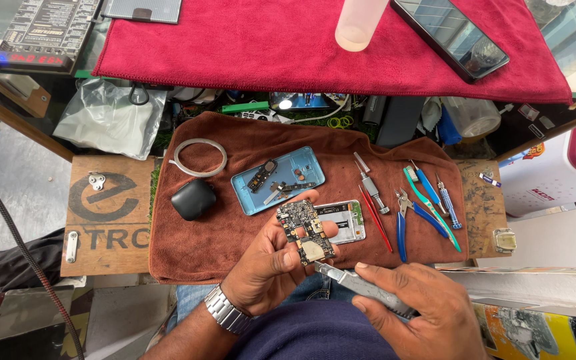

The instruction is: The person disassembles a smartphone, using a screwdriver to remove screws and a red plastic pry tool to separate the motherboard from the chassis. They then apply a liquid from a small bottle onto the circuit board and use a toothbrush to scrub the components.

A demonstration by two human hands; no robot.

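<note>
— So, what is the person's left hand doing?

— It is gripping a small dark circuit board, fingers curled behind it and the thumb pressing on its lower edge. The board is being held up above the brown towel, tilted, with its component side facing the camera. A metal watch is sitting on that wrist.

— And the right hand?

— It is closing around a grey metal blade tool, and the tool's tip is resting at the bottom corner of the board, touching it or very nearly; which one cannot be told.

— What is lying under the hands?

— Just behind the board, a silvery phone frame is lying on the towel, partly covered by the board. Further back a light blue phone back cover is lying with small parts inside it. To its left a black rounded case is sitting, with a ring of grey tape beyond it.

— And to the right?

— Tools are lying in a row: red tweezers, a grey screwdriver, blue-handled pliers, a green toothbrush and a blue screwdriver. Well behind, a dark phone is lying on a red cloth.
</note>
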